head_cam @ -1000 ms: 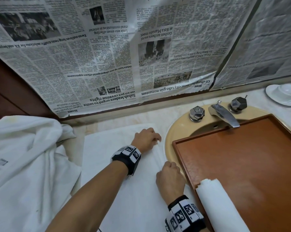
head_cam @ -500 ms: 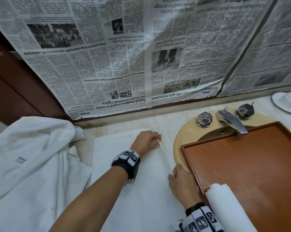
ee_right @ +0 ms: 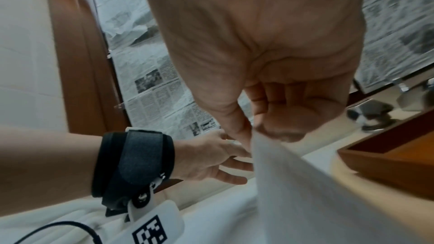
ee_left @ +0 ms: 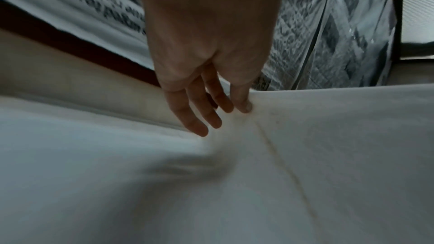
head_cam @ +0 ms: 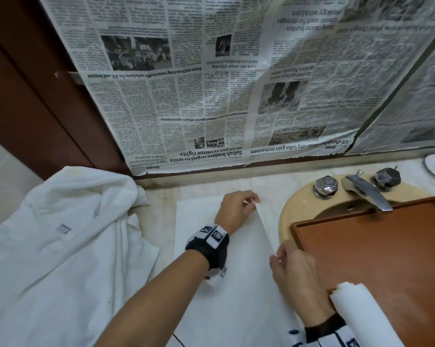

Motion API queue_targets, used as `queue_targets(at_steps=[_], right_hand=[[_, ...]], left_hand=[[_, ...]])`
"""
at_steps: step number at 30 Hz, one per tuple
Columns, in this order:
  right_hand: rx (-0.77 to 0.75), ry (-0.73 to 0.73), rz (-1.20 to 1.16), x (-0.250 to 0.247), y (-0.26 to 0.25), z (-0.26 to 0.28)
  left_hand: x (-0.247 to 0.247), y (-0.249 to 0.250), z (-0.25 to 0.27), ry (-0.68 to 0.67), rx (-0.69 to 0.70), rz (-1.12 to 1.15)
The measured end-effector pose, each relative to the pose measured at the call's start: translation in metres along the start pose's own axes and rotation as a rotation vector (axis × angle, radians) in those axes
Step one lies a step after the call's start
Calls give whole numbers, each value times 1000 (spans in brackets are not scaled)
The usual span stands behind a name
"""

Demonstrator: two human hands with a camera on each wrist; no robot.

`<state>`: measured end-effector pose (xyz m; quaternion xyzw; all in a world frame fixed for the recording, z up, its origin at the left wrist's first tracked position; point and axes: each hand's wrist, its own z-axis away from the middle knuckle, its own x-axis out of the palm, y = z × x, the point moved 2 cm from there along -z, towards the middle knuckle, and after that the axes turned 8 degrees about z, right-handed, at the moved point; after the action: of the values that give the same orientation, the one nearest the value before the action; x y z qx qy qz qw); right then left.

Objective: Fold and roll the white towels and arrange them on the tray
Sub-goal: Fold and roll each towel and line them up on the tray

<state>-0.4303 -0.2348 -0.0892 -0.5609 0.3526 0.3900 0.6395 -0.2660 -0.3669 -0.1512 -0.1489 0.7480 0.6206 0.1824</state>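
One rolled white towel (head_cam: 366,314) is already laid at the near left corner of the brown wooden tray (head_cam: 396,246), which is set over the beige sink (head_cam: 290,214). A flat white towel (head_cam: 236,296) is spread on the counter beside the sink; its right edge is pinched and lifted by the left hand (head_cam: 234,211) and the right hand (head_cam: 294,266). Folding is judged barely begun. A heap of white towels (head_cam: 61,246) is left at the counter's left end.

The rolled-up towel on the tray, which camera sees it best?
The head view. There the rolled towel lies on the brown tray, at its near edge by the right hand, though the picture's bottom cuts it off. The left wrist and right wrist views do not show it.
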Motion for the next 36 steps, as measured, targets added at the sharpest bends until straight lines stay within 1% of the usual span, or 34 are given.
queue_targets(at_steps=[2,6,8,11,13,16,18,21,23,25,27,30,33,36], right_hand=[[-67,-53,21,8,-22,6],[-205,-163,52,31,-84,13],[-256,-203,83,46,-113,16],[-292,-270,107,79,-142,17],[-283,-315,122,103,-150,18],[-257,-359,136,133,-148,23],[-249,-381,119,143,-143,26],[-252,-424,18,145,-136,27],[-268,-385,-56,137,-128,23],[-321,-299,-56,127,-115,8],[-371,-245,57,120,-102,-16],[-415,-284,253,117,-81,-48],[-419,-317,425,122,-59,-66],[-398,-291,510,125,-48,-73]], left_hand=[[-32,-8,14,31,-8,-11],[-104,-29,42,134,-77,-68],[-131,-43,55,178,-124,-101],[-155,-69,72,220,-245,-189],[-159,-88,80,197,-340,-229],[-153,-104,84,108,-434,-252],[-151,-106,81,97,-481,-263],[-149,-101,81,92,-533,-273],[-147,-96,83,79,-536,-250],[-144,-93,87,104,-521,-184],[-139,-93,91,122,-523,-131],[-136,-95,95,138,-524,-134],[-135,-94,96,128,-527,-152],[-132,-93,97,114,-523,-152]])
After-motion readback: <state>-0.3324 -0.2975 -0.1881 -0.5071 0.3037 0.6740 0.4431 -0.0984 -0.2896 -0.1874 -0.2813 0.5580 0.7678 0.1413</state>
